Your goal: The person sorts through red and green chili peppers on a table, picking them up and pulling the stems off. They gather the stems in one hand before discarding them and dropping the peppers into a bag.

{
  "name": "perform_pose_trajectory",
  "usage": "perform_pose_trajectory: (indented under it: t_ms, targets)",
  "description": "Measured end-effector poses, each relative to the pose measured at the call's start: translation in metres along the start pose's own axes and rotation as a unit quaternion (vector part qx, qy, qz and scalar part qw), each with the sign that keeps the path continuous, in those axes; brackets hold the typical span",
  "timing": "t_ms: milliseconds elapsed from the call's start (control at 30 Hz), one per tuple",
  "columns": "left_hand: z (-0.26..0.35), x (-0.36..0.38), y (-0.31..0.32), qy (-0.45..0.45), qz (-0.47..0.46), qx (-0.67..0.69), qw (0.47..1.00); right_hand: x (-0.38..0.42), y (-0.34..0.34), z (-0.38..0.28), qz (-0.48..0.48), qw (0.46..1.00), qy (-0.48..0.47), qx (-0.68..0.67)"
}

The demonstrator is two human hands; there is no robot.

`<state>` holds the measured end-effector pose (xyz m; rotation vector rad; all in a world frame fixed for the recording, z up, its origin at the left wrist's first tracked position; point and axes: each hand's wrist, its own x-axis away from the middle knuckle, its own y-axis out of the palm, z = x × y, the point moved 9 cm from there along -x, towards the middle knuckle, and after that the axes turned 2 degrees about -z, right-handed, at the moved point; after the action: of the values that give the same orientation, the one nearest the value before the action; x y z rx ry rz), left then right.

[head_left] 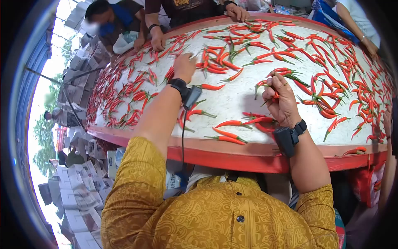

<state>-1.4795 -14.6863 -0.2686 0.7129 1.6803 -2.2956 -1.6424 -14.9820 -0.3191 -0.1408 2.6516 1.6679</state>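
My right hand (282,99) is raised above the near part of the white tabletop, its fingers curled round a few red chili peppers (275,96). A green stem pokes out to the left of that hand. Farther off, my left hand (185,67) reaches down among the chilies left of a cluster of red chili peppers (216,61). Its fingertips point away and are partly hidden, so I cannot see whether they grip anything. Several loose chili peppers (230,139) lie between my forearms, close to the near edge.
Red chilies with green stems are spread over the white table (232,97), which has a red rim (199,159). Across it, a person's hand (157,39) and another hand (237,12) rest at the far edge. A co-worker's arm (356,29) reaches in at the right. Stacked cartons (78,186) stand left.
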Motion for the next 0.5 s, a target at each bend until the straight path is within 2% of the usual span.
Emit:
perform_pose_trajectory:
  t_ms: [100, 133, 200, 233, 300, 333, 367, 433, 500]
  targets:
    - [-0.032, -0.009, 0.040, -0.125, -0.185, -0.093, 0.970, 0.003, -0.005, -0.010, -0.004, 0.999, 0.029, 0.036]
    - [-0.030, -0.013, 0.042, -0.121, -0.188, -0.092, 0.970, 0.004, -0.008, -0.013, -0.011, 0.999, 0.037, 0.035]
    - [-0.034, -0.009, 0.043, -0.192, -0.215, -0.121, 0.950, 0.006, -0.012, -0.020, -0.008, 0.998, 0.046, 0.030]
    - [-0.024, -0.007, 0.040, -0.192, -0.217, -0.119, 0.950, 0.008, -0.014, -0.022, -0.011, 0.998, 0.059, 0.026]
    - [-0.007, -0.002, 0.024, -0.201, -0.200, -0.175, 0.943, 0.011, -0.020, -0.027, -0.018, 0.997, 0.073, 0.010]
    - [0.005, 0.003, 0.018, -0.183, -0.149, -0.151, 0.960, 0.012, -0.025, -0.032, 0.003, 0.997, 0.072, -0.001]
    - [0.014, 0.007, 0.016, -0.183, -0.147, -0.152, 0.960, 0.014, -0.030, -0.037, 0.023, 0.997, 0.071, -0.012]
    - [0.056, 0.007, -0.010, -0.056, 0.013, -0.068, 0.996, 0.017, -0.035, -0.046, 0.030, 0.997, 0.071, -0.022]
    - [0.109, 0.022, -0.020, 0.038, 0.037, -0.015, 0.998, 0.018, -0.040, -0.051, 0.005, 0.996, 0.083, -0.011]
